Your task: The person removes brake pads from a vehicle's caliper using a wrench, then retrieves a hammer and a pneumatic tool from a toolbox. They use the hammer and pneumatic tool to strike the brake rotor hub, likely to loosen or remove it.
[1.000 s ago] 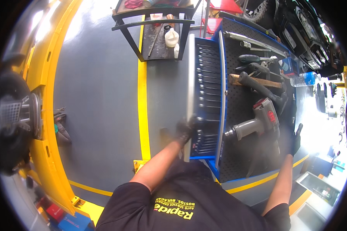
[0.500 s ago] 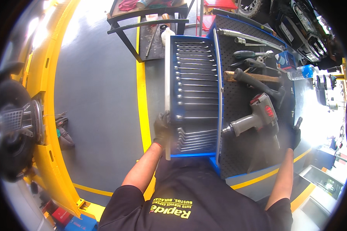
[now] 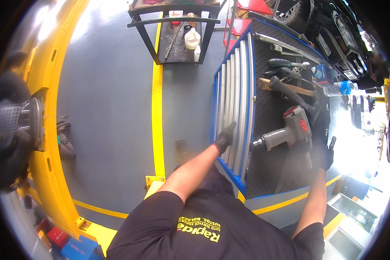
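Note:
A blue tool cabinet (image 3: pixel 215 93) stands before me, its silver-edged drawer fronts (image 3: pixel 235 93) all pushed in. My left hand (image 3: pixel 225 138), in a dark glove, rests against these fronts with a finger stretched out, holding nothing visible. At the right edge of the black perforated top (image 3: pixel 264 173), my gloved right hand (image 3: pixel 329 157) touches the side, one digit extended; its other fingers are partly hidden. Between the hands lies a grey impact wrench (image 3: pixel 278 138). Beyond it are a black-handled hammer (image 3: pixel 290 93) and a wooden handle (image 3: pixel 264 84).
A black metal cart (image 3: pixel 177 54) with a white jug (image 3: pixel 192 39) stands ahead. A water bottle (image 3: pixel 338 88) lies by the cabinet's far right. A yellow lift post (image 3: pixel 52 104) rises at left. A dark vehicle (image 3: pixel 333 39) is at far right.
The drawer of wrenches that stood open has been shut, my left hand moving right with it. My right hand stays at the cabinet's edge.

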Action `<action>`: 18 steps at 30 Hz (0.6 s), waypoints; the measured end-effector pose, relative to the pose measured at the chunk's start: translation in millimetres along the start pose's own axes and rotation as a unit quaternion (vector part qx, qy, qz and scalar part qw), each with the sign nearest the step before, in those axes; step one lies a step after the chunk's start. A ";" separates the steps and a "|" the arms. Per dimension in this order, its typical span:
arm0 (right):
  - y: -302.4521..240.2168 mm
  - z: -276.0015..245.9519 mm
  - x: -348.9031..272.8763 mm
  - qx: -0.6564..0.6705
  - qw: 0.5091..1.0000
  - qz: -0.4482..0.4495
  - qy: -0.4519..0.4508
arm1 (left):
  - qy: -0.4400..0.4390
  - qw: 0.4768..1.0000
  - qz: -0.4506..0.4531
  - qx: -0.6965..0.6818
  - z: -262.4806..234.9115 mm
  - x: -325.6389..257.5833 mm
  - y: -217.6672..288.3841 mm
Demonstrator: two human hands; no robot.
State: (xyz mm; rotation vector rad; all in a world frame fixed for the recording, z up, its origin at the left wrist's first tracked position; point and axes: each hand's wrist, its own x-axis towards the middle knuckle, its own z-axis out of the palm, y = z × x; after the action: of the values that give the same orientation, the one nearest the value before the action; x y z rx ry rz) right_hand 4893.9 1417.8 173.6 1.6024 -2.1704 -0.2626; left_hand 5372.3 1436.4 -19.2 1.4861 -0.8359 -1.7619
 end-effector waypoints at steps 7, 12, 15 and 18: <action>-11.2 -13.1 0.7 0.029 0.999 0.009 0.018 | 0.116 0.945 0.110 0.285 -58.3 16.1 -69.9; -13.2 -24.0 -6.7 0.085 0.995 0.047 0.016 | 0.261 0.934 0.089 0.228 -133.6 -29.6 -40.2; -26.5 -35.3 -8.1 0.086 0.994 0.065 0.006 | 0.303 0.923 0.079 0.222 -172.0 -44.8 -32.5; -19.2 -33.3 -9.2 0.106 0.989 0.091 -0.041 | 0.326 0.907 0.058 0.261 -198.0 -61.5 -4.7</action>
State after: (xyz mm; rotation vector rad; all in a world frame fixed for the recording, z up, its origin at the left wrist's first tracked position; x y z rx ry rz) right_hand 4927.4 1423.8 193.6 1.5115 -2.4596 -0.0438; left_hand 5575.0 1480.1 -17.3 2.1401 -1.0355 -0.8594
